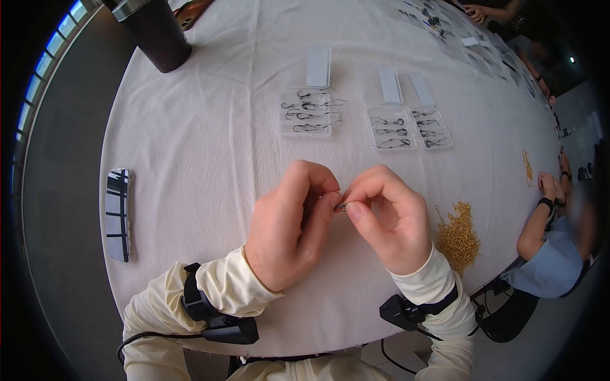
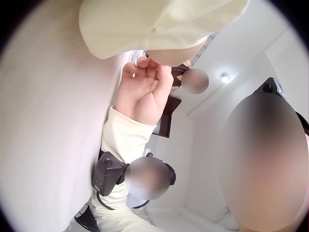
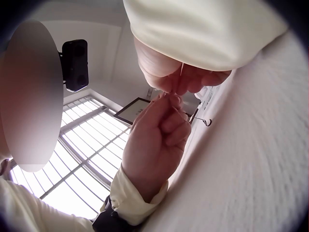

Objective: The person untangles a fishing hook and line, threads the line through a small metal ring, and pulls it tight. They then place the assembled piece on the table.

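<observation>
Over the middle of the table both hands meet at the fingertips. My left hand (image 1: 289,225) pinches a small dark hook (image 3: 207,122), its curved end sticking out past the fingers in the right wrist view. My right hand (image 1: 394,219) pinches at the same spot with thumb and forefinger, its fingertips right against the left ones. A thin pale line (image 3: 181,70) shows by the right palm in the right wrist view. Between the fingertips the piece is mostly hidden; I cannot tell how the line joins the hook. In the left wrist view, the right hand (image 2: 142,94) faces the camera, palm showing.
Clear boxes (image 1: 305,130) (image 1: 391,145) (image 1: 435,141) with dark looped hooks stand beyond the hands, lids raised. A heap of small gold-coloured pieces (image 1: 459,238) lies right. A phone (image 1: 119,216) lies left, a dark tumbler (image 1: 155,38) back left. Other people sit along the right edge.
</observation>
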The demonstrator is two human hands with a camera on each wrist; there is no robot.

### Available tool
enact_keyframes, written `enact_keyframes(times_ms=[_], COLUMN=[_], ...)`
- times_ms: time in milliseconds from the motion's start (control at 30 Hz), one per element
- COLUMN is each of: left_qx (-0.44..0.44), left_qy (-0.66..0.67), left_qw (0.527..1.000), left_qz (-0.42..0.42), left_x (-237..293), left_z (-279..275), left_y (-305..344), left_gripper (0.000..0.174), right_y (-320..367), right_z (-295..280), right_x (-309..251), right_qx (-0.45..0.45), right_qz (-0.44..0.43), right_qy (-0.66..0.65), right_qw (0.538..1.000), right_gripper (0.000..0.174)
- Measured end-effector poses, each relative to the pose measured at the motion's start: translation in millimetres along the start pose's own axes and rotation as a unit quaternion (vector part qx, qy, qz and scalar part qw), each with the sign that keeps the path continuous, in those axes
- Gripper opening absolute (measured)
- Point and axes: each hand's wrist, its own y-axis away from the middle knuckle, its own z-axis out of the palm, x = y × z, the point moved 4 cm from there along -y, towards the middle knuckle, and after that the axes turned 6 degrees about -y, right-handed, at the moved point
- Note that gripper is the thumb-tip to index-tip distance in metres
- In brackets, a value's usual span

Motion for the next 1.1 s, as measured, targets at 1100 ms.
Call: enact_keyframes(times_ms=[1100], left_qx=[-0.009], left_qy=[-0.123], left_qw=[0.988], left_qz=[0.094], left_x=[7.4], left_z=[0.5], left_y=[-2.2], left_gripper=[0.02], right_y=[0.5], right_z=[-4.5], right_x=[3.0], right_qx=[-0.013], right_qz=[0.016], right_qy=[0.024], right_qw=[0.999], right_gripper=[0.006])
